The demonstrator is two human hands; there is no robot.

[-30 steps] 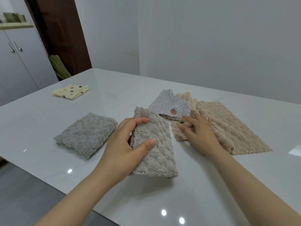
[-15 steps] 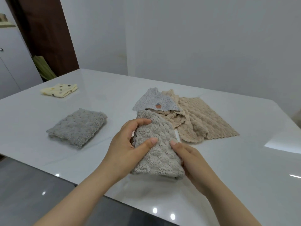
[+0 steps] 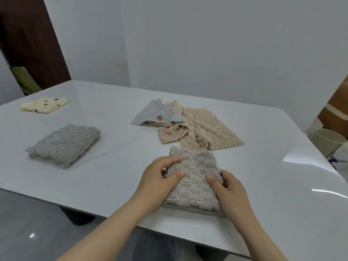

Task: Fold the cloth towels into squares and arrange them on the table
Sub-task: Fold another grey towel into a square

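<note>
Fingers of both the left hand (image 3: 153, 182) and right hand (image 3: 228, 192) pinched the folded taupe towel (image 3: 194, 178), hiding its side edges.

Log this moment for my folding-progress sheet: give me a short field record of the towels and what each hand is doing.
towel in hand: grey-beige fluffy towel, folded, on the table near its front edge
left hand: grips the towel's left side
right hand: grips the towel's right side
folded, set aside: grey towel; yellow dotted towel, far left
not yet folded: beige towel, blue-grey patterned towel lying partly over it
</note>
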